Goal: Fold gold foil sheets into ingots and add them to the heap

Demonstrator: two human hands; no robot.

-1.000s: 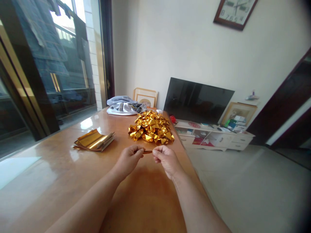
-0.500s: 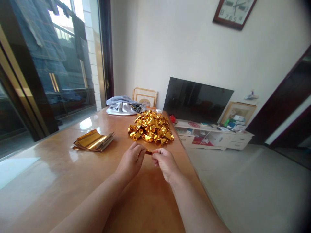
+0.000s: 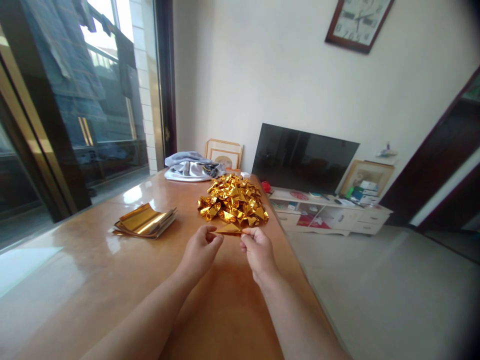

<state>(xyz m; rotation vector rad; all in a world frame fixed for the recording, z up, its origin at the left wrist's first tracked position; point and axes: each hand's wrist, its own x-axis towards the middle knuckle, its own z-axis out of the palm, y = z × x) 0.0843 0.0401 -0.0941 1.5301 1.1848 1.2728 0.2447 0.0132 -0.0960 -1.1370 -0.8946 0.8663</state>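
Between my hands is a small folded gold foil piece point(image 3: 229, 228), triangular and pointed at its left end. My right hand point(image 3: 259, 250) pinches its right end between thumb and fingers. At the piece's left tip, my left hand point(image 3: 202, 249) has its thumb and forefinger slightly apart; whether they touch the tip is too small to tell. Just beyond my hands lies a heap of folded gold foil pieces point(image 3: 234, 200). To the left, a stack of gold foil sheets point(image 3: 144, 220) rests on the glossy brown table point(image 3: 131, 280), its top sheet curled.
Folded grey and white cloth point(image 3: 191, 167) lies at the table's far end, with picture frames point(image 3: 225, 152) behind it. The table's right edge runs close beside my right forearm. Past it stand a white cabinet point(image 3: 337, 217) and a dark television point(image 3: 303, 157).
The foil piece now shows a wider triangular face where a narrow strip showed before. My left thumb and forefinger have loosened and moved slightly left, away from my right hand.
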